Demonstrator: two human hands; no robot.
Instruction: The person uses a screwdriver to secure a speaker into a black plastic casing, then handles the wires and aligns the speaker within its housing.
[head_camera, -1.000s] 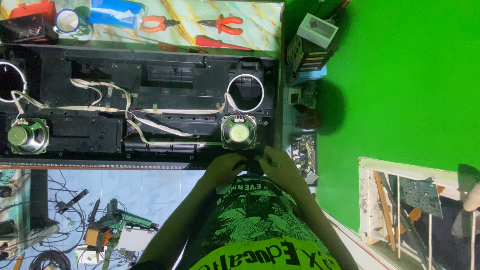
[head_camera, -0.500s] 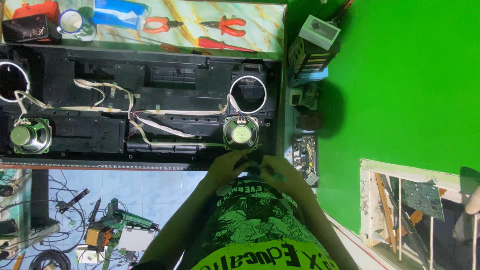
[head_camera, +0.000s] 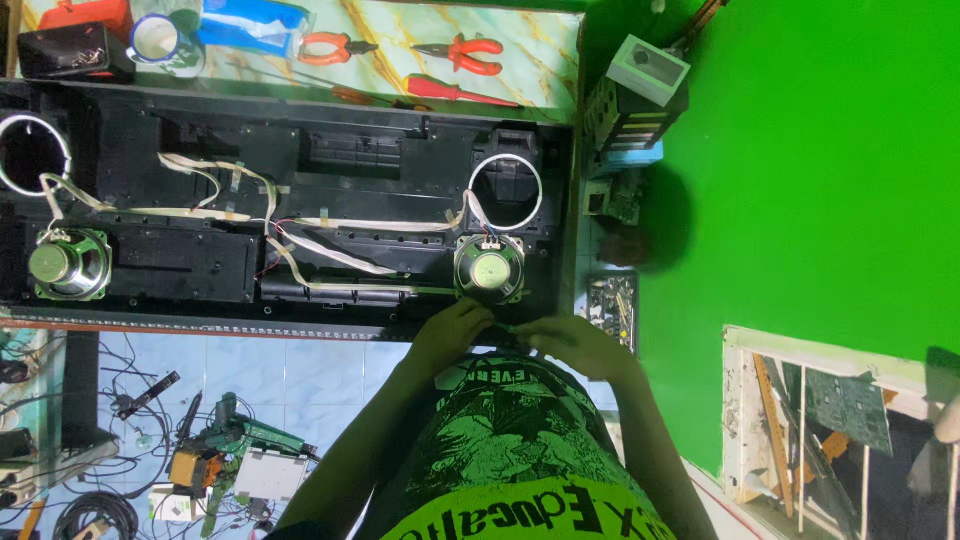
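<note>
Both hands are held together at the near edge of the long black housing (head_camera: 300, 200), directly below the right-hand speaker (head_camera: 489, 270). Compared with the preceding second, the left hand (head_camera: 452, 335) and the right hand (head_camera: 572, 345) have closed in from a slightly wider spacing to a point where the fingertips nearly meet. A small dark part is pinched between them; its identity cannot be determined. The fingers are curled together around it, but the exact grip cannot be told. The housing, its white ribbon cables (head_camera: 230, 185) and the left speaker (head_camera: 68, 264) are unmoved on the table (head_camera: 540, 60). Fine work at the housing edge is judged to be in hand.
</note>
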